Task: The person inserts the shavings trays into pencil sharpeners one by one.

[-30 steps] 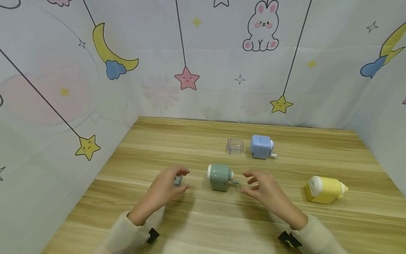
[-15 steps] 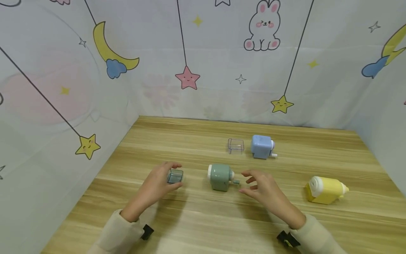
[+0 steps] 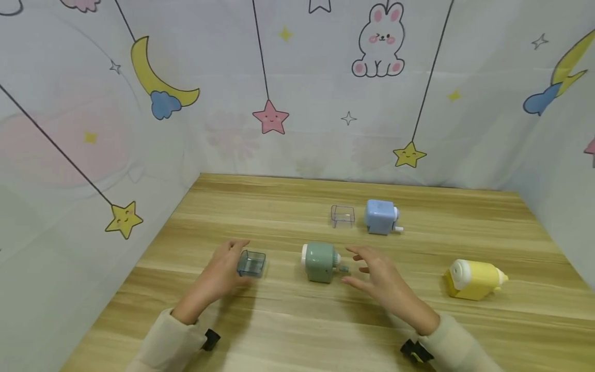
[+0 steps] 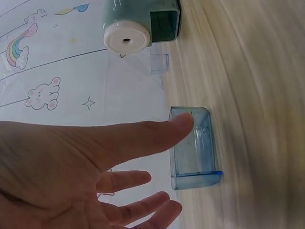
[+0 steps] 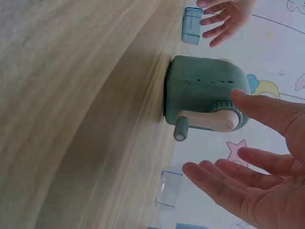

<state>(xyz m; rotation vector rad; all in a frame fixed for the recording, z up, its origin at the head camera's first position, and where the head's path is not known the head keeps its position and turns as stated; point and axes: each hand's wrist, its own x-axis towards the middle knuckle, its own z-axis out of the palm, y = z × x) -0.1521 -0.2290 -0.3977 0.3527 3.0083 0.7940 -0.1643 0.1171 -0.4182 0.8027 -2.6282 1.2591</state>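
A green crank pencil sharpener [image 3: 319,262] stands on the table between the hands. In the left wrist view its white front [image 4: 127,37] shows a pencil hole, with a hollow square slot beside it. A clear blue-tinted shavings drawer [image 3: 251,264] lies to its left. My left hand [image 3: 220,271] is just beside that drawer, fingers spread and holding nothing; its thumb overlaps the drawer in the left wrist view. On the other side, my right hand [image 3: 378,274] hovers near the sharpener's crank handle [image 5: 181,129], fingers parted and nothing in them.
Farther back, a blue pencil sharpener [image 3: 380,217] stands beside a clear drawer [image 3: 343,216]. A yellow pencil sharpener [image 3: 474,279] lies at the right. Cloth walls [image 3: 307,150] with printed stars and a rabbit enclose the wooden table [image 3: 297,330].
My left hand has drawn back leftward from the blue-tinted drawer, which now shows in full and sits slightly farther left. The right hand has stayed near the crank.
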